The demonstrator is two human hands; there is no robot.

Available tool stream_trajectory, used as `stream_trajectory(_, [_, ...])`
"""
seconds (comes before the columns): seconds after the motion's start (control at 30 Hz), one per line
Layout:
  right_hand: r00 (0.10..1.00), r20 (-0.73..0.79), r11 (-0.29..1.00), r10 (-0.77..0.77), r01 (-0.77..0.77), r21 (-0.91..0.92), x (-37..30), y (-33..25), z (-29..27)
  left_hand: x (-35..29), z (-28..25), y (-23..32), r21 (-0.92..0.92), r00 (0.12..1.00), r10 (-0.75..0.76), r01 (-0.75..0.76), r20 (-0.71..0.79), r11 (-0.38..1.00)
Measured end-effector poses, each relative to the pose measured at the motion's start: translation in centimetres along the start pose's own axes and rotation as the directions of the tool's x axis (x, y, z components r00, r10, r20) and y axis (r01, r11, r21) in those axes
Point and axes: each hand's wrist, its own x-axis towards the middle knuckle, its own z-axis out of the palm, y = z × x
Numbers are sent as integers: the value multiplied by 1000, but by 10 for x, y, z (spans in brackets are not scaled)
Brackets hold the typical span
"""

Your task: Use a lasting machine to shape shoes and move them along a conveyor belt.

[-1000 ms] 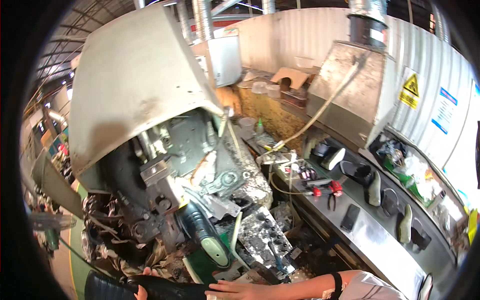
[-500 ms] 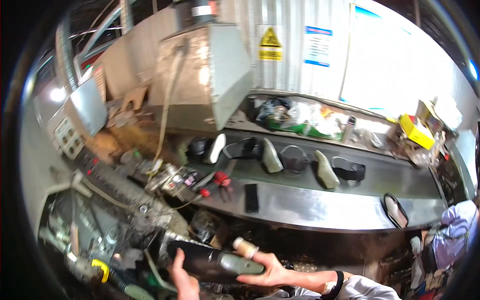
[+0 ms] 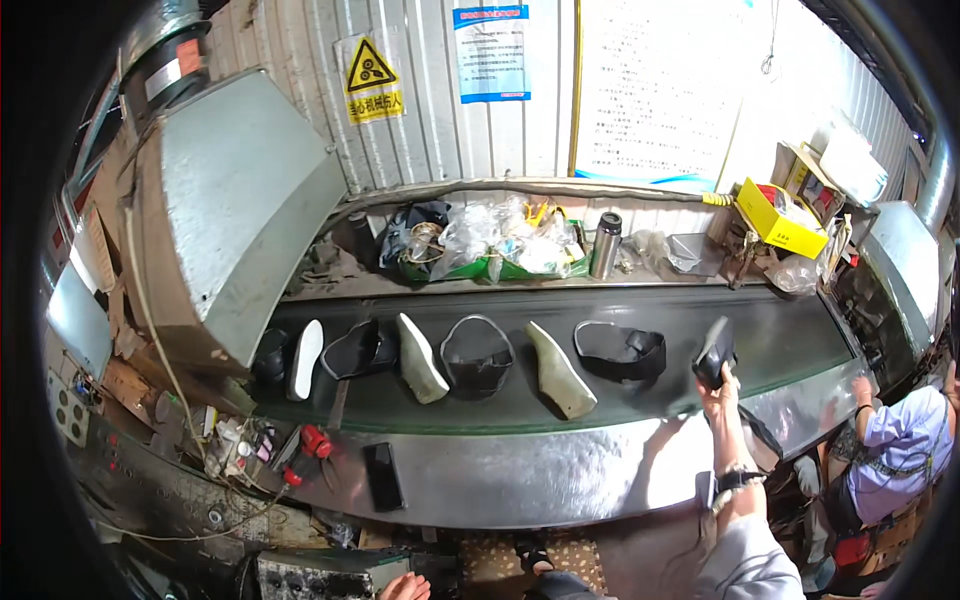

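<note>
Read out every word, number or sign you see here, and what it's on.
I'll leave wording uncopied:
Yellow warning sign on the wall: triangle symbol, printed characters below.
Blue-and-white notice, same wall: body print too small.
Large white poster: too small to read.
Yellow box: tiny marking, unreadable.

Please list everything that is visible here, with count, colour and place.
Conveyor belt: 1, dark green, along bench
Soles: 3, pale, on belt
Shoe uppers: 4, black, on belt
Shoes: 2, black, one held, one on metal ledge
Phone: 1, black, on ledge
Tools: count unclear, red, ledge's left end
Flask: 1, silver, back shelf
Plastic bags: several, clear, back shelf
Open box: 1, yellow, shelf's right end
Warning sign: 1, yellow, wall
Hoods: 2, grey, belt's both ends
Co-worker: 1, lavender shirt, lower right
Right hand: 1, bare, gripping shoe
Left hand: 1, bare, lower edge
</note>
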Motion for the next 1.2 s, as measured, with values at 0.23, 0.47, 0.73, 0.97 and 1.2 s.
stream_trajectory(0.23, [975,-169,886,143,-202,-417,86,94,12,15,16,-9,128,1000,-30,31,-9,991])
stream_trajectory(0.47, [981,113,921,157,-104,-376,55,101,82,28,14,-19,230,998,-53,59,-32,971])
stream_trajectory(0.73, [484,862,-116,151,875,-471,-85,195,104,67,48,-17,316,982,68,-122,179,941])
stream_trajectory(0.97, [562,817,-390,128,786,-480,-136,183,100,95,122,-1,340,923,24,-165,384,926])
stream_trajectory(1.2, [517,808,-359,282,838,-411,-299,145,46,98,244,-15,-90,756,-206,330,621,940])
